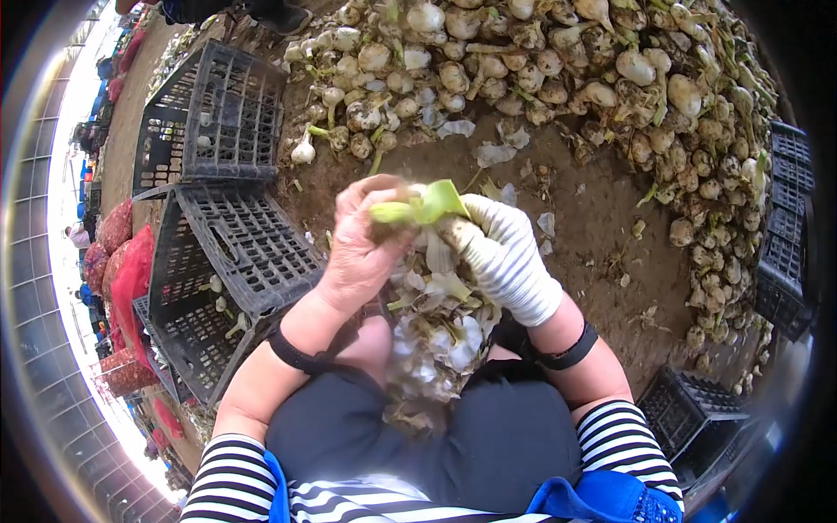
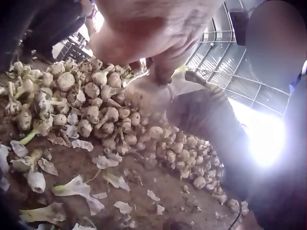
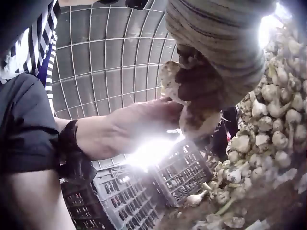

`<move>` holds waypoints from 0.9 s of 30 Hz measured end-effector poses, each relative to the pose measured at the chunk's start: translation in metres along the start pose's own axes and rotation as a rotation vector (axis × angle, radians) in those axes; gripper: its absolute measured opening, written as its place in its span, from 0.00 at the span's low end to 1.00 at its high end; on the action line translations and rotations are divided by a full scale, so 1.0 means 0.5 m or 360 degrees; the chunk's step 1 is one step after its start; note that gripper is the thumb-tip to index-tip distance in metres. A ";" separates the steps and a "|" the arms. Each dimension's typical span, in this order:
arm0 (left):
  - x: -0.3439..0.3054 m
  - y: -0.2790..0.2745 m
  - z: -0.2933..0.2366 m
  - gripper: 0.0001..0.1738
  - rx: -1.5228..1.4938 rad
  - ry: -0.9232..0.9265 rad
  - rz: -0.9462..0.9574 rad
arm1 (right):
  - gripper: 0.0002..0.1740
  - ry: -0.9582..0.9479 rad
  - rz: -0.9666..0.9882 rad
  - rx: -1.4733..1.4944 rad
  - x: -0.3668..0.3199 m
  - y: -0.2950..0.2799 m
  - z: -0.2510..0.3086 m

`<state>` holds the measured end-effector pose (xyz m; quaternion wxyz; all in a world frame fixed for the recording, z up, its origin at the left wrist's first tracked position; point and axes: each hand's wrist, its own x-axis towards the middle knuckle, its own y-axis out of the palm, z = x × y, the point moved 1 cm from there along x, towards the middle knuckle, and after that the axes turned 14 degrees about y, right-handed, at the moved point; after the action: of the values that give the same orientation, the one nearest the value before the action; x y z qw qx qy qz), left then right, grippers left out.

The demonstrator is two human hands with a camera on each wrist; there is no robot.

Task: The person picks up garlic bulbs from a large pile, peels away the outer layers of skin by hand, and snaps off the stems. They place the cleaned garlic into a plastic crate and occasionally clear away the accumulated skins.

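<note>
In front of the lap, both hands work on one garlic bulb [image 3: 199, 120] with a pale green stem [image 1: 392, 212]. The bare left hand [image 1: 362, 248] pinches at the stem side, its fingers slightly blurred. Gripping the bulb from the other side is the right hand [image 1: 510, 261], in a white-and-grey striped knit glove with dirty fingertips. A green strip of skin [image 1: 446, 200] curls up between the hands. Much of the bulb is hidden behind fingers in the head view. Loose white garlic skins [image 1: 445, 340] are heaped between the knees, directly below the hands.
A large heap of unpeeled garlic [image 1: 532, 65] spreads ahead and to the right on bare soil [image 1: 602, 253]. Black plastic crates [image 1: 235, 235] stand at the left, with another crate [image 1: 693, 410] at the lower right. Red mesh sacks [image 1: 135, 279] lie beyond the left crates.
</note>
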<state>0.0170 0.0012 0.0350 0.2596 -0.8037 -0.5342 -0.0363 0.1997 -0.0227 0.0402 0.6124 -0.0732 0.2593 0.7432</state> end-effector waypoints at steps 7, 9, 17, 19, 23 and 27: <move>0.023 -0.016 -0.051 0.16 0.0595 0.0291 0.0118 | 0.11 -0.0221 -0.0801 -0.1294 0.141 -0.052 -0.037; 0.030 -0.013 -0.071 0.15 0.0220 0.0227 0.0111 | 0.14 0.0072 -0.0739 -0.1710 0.169 -0.068 -0.064; 0.019 -0.057 -0.035 0.11 -0.1439 -0.0508 -0.1026 | 0.18 0.0214 -0.0993 -0.2154 0.128 -0.151 -0.089; 0.014 -0.056 -0.021 0.12 -0.1507 -0.0563 -0.1004 | 0.22 -0.0778 -0.1424 -0.2053 0.085 -0.119 -0.063; 0.016 -0.035 -0.017 0.12 -0.1620 -0.0782 -0.0821 | 0.20 0.0043 0.0245 -0.0046 0.044 -0.022 -0.010; -0.002 -0.052 0.007 0.18 -0.1422 -0.0776 -0.0686 | 0.17 -0.0522 0.0192 -0.0328 0.036 -0.024 -0.004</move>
<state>-0.0069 0.0093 0.0414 -0.2512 -0.6933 -0.6639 -0.1247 0.2062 -0.0067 0.0271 0.5902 0.0023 0.0826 0.8030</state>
